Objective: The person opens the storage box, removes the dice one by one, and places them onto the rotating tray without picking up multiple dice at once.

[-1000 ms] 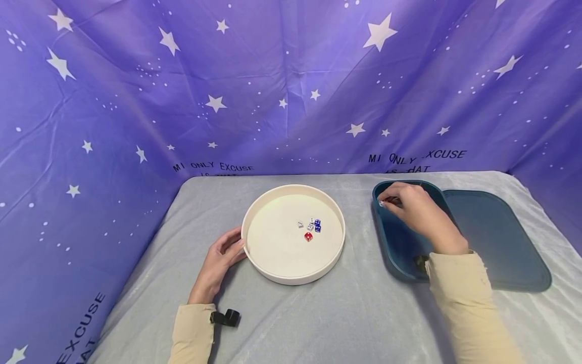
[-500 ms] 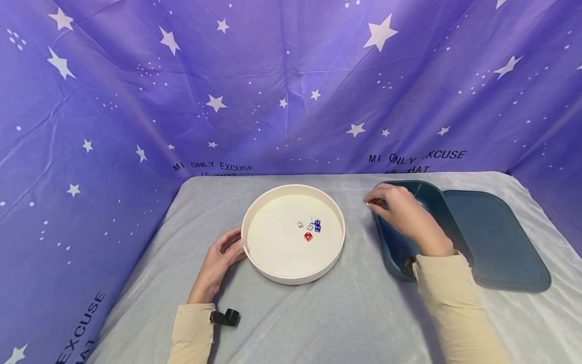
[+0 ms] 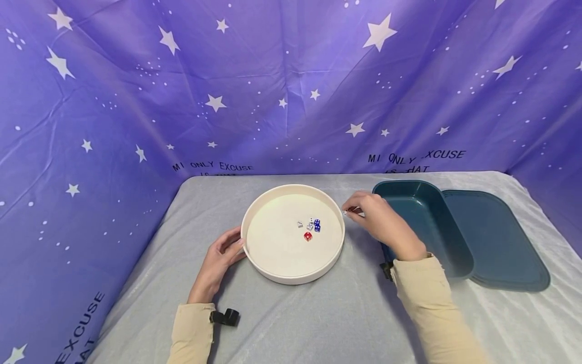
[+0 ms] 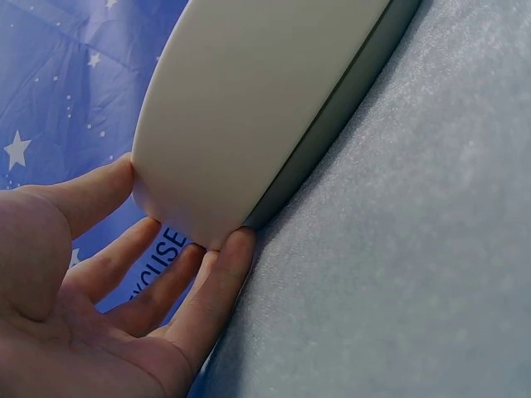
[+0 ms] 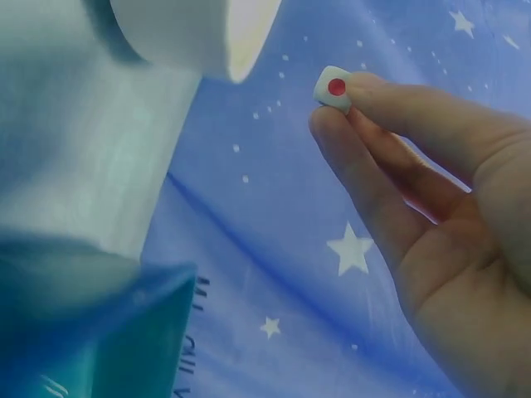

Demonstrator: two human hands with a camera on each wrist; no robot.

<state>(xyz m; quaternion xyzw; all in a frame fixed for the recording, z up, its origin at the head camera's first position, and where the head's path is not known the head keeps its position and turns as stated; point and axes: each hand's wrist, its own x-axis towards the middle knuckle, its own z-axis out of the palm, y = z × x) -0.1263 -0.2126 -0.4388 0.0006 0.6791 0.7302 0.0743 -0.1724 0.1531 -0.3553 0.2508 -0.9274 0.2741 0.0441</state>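
A round cream tray (image 3: 291, 260) stands on the cloth with several small dice inside: white dice (image 3: 310, 226), blue dice (image 3: 317, 225) and a red die (image 3: 308, 236). My left hand (image 3: 219, 259) rests its fingertips against the tray's outer left wall. In the left wrist view, the fingers (image 4: 217, 294) reach fairly straight to that wall (image 4: 241, 108), the thumb tip at its rim. Just outside the tray's right rim, my right hand (image 3: 377, 220) pinches a white die (image 5: 333, 88) between thumb and fingertips. One red dot shows on that die.
Right of the tray stands a dark teal rectangular box (image 3: 420, 222). Its flat teal lid (image 3: 500, 242) lies beside it on the right. A grey cloth (image 3: 291, 323) covers the table, and a purple star-patterned curtain (image 3: 254, 76) hangs behind.
My right hand has carried the white die left, out from over the teal box to the tray's right rim. The left hand, tray and dice in it have stayed put.
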